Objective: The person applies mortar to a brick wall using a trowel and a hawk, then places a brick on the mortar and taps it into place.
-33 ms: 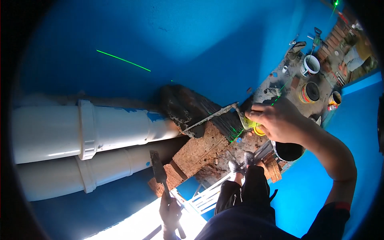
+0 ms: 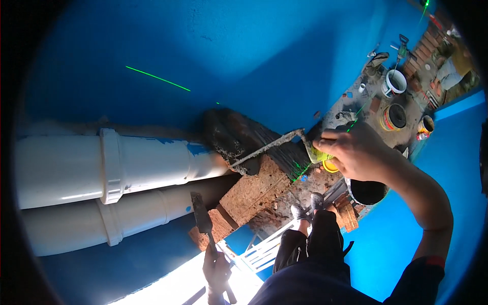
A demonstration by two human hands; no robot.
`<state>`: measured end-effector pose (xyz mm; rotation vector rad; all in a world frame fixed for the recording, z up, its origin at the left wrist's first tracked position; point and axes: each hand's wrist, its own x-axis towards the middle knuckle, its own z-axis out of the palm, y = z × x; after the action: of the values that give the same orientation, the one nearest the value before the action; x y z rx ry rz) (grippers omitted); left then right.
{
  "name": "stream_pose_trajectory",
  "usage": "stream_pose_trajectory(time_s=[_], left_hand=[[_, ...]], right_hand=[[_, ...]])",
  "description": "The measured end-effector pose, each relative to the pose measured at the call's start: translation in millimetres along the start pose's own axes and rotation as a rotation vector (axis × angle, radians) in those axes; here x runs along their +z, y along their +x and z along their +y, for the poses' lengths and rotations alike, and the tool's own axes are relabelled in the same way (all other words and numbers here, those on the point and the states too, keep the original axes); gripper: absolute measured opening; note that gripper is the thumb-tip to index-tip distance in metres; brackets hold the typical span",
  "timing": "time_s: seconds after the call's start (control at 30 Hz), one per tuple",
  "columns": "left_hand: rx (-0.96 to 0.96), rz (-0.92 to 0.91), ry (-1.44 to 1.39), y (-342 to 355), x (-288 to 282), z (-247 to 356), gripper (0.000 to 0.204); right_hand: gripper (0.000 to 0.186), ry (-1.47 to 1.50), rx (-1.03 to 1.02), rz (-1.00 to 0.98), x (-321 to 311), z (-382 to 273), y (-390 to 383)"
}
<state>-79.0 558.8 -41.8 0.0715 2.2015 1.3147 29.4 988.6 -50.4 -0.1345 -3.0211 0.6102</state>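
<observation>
My right hand (image 2: 351, 152) grips the yellow-green handle (image 2: 317, 155) of a mortar-caked flat trowel (image 2: 267, 148), its long blade edge over dark wet mortar (image 2: 226, 137) beside the pipes. The mortar lies on rough masonry (image 2: 251, 195), with a green laser line along its near edge. Low at the left, my left hand (image 2: 215, 269) is closed around the handle of a smaller trowel (image 2: 201, 211), blade upward. Two large white plastic pipes (image 2: 66, 168) run from the left into the dark mortar area.
Blue walls (image 2: 142, 40) carry green laser marks. At right on the dirty floor stand buckets (image 2: 394, 122), a black tub (image 2: 366, 190), a mixer drill (image 2: 401, 51) and bricks (image 2: 424, 46). What looks like a person (image 2: 450, 73) is at far upper right. My feet are near a white railing (image 2: 259, 251).
</observation>
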Motion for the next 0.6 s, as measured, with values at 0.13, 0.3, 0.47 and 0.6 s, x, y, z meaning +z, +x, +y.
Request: stream_pose_trajectory(time_s=[0.13,0.3,0.47,0.6], left_hand=[[-0.087,0.016,-0.083,-1,-6,-8,0.028],[-0.143,-0.052,-0.284,2,-7,-12,0.027],[-0.088,0.035,-0.274,-8,7,1,0.030],[-0.089,0.007,-0.096,-10,14,17,0.019]], right_hand=[[0.031,0.127,-0.015,0.086,-9,-4,-3],[0.035,0.437,0.134,-0.164,-15,-15,3],[0.041,0.629,0.382,-0.220,-4,-7,-2],[0.041,0.522,0.479,-0.069,-9,-11,-5]])
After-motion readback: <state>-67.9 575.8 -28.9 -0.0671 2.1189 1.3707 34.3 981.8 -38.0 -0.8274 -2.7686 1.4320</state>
